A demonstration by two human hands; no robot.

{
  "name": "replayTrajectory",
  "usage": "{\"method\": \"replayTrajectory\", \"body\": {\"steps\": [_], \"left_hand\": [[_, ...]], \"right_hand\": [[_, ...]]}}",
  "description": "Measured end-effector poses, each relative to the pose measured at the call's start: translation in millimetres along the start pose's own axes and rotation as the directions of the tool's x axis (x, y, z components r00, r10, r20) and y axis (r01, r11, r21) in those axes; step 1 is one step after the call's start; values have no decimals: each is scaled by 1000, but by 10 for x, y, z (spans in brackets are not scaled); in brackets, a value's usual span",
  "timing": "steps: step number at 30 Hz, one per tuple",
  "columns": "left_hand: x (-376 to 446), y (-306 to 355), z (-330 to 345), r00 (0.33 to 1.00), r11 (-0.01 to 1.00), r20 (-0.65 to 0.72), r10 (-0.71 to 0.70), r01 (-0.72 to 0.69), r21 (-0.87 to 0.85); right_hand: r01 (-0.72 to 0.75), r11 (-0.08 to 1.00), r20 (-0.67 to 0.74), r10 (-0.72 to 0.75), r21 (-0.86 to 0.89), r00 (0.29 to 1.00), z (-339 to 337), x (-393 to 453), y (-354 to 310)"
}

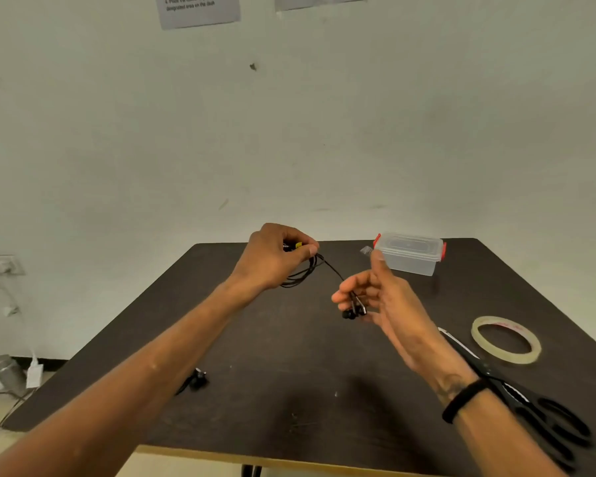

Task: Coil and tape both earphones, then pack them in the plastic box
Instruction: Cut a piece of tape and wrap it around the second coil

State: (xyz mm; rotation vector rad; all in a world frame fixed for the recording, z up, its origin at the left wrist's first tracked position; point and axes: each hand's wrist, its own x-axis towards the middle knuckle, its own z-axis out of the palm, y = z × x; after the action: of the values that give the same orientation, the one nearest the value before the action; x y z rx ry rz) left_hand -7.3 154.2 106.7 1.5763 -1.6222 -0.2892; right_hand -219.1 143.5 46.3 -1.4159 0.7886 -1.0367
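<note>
My left hand (276, 256) grips a black earphone cable (301, 273) wound in loops, raised above the far part of the dark table (289, 390). A free strand runs from the loops to my right hand (375, 297), whose fingers hold the two black earbuds (353, 309). A small piece of tape (366, 250) sticks to my right index fingertip. A second black earphone (195, 380) lies on the table under my left forearm, mostly hidden. The clear plastic box (410, 254) with red latches stands shut at the far right.
A roll of clear tape (506, 339) lies at the right. Black scissors (530, 407) lie along the right side, partly under my right wrist. A wall rises just behind the table. Cables and a socket are on the left beyond the table edge.
</note>
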Motion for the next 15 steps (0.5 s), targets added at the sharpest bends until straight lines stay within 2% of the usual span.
{"method": "replayTrajectory", "body": {"steps": [3,6,8,10,15], "left_hand": [[-8,55,19,995,972,34,-94,99,-214],[-3,86,23,985,921,38,-171,173,-348],[-18,89,37,982,917,17,-189,183,-355],[-53,77,63,981,925,-15,-194,178,-337],[-143,70,188,979,963,-133,-154,119,-241]], "right_hand": [[7,989,-123,-25,-146,992,101,16,26],[7,989,-212,-38,-145,976,186,39,55],[35,992,-249,-64,-121,966,253,20,31],[73,997,-243,-75,-20,967,330,-18,-40],[-13,982,-106,33,190,994,529,-140,-167]]}}
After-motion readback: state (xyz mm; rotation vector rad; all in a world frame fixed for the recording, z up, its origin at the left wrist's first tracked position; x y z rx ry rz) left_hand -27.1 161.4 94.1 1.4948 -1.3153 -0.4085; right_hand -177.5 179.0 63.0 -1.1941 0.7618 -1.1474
